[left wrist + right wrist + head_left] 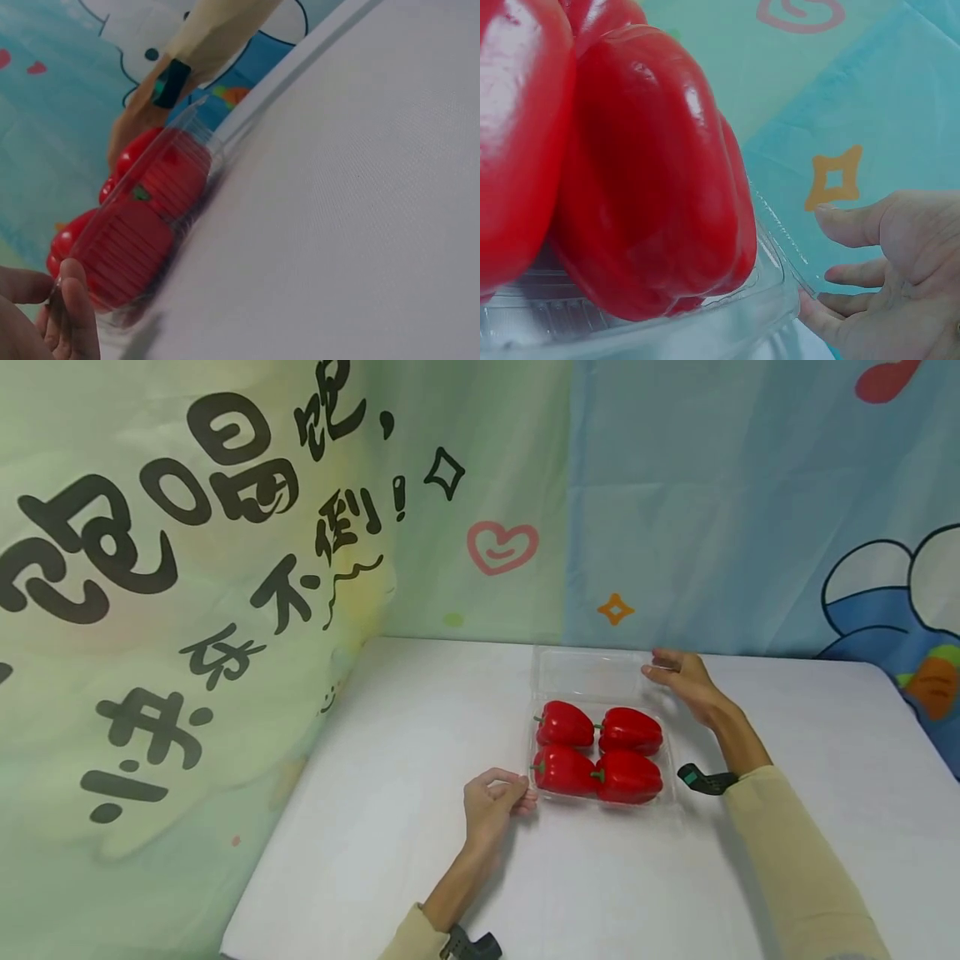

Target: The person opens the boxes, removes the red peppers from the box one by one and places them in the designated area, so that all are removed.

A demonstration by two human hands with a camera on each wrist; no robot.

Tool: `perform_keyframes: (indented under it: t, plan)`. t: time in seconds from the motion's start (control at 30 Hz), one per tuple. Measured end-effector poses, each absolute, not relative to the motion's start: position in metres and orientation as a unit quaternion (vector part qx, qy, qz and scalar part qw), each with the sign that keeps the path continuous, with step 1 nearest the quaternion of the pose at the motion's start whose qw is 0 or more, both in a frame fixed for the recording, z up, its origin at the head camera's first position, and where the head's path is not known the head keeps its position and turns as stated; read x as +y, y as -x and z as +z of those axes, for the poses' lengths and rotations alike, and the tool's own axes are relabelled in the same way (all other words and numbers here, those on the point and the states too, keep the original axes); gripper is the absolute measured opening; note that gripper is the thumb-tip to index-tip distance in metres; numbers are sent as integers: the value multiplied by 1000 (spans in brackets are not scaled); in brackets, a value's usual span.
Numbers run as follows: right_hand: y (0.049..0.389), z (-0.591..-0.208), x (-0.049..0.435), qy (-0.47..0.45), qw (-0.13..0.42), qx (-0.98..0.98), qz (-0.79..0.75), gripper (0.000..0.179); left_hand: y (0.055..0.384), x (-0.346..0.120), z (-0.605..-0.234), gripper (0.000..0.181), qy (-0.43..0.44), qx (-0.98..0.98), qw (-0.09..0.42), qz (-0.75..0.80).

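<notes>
Several red bell peppers (630, 777) lie in two rows in a clear plastic clamshell box (669, 787). Its transparent lid (588, 672) is folded back on the far side. My left hand (491, 806) pinches the box's near left rim between thumb and fingers, as the left wrist view confirms. At the far right, my right hand (686, 681) is beside the lid's right edge. In the right wrist view its thumb (847, 225) stands apart from the other fingers, and a lower fingertip appears to touch the lid's edge.
The box stands on a white table (405, 718) toward its far edge. A printed cloth backdrop (480, 435) hangs right behind the table and along its left side. Each wrist wears a dark strapped device (705, 779).
</notes>
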State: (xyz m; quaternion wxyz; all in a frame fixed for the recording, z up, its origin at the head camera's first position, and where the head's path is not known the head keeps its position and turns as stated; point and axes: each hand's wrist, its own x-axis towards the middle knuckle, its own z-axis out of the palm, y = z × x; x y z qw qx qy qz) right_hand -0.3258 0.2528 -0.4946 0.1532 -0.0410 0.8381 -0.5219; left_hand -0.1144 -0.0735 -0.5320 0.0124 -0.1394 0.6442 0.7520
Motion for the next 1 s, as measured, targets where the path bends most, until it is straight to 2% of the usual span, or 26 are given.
perform_keyframes:
  t: [0.13,0.27,0.37,0.57,0.67,1.0]
  plan:
    - [322,-495,255,44,138,845,-515,79,114,-73,-532,12,125,652,6,748]
    - [314,-493,257,48,100,865,-490,79,116,-73,-533,7,132,651,8,748]
    - [305,-488,256,64,52,881,-467,77,116,-73,-533,6,138,652,8,745]
    - [283,-473,250,127,-79,882,-448,62,113,-73,-533,11,140,656,-8,742]
    - [270,-467,245,144,-119,874,-448,58,114,-73,-534,12,139,658,-5,740]
    - [217,-470,229,154,-126,866,-458,59,116,-79,-537,14,115,700,5,705]
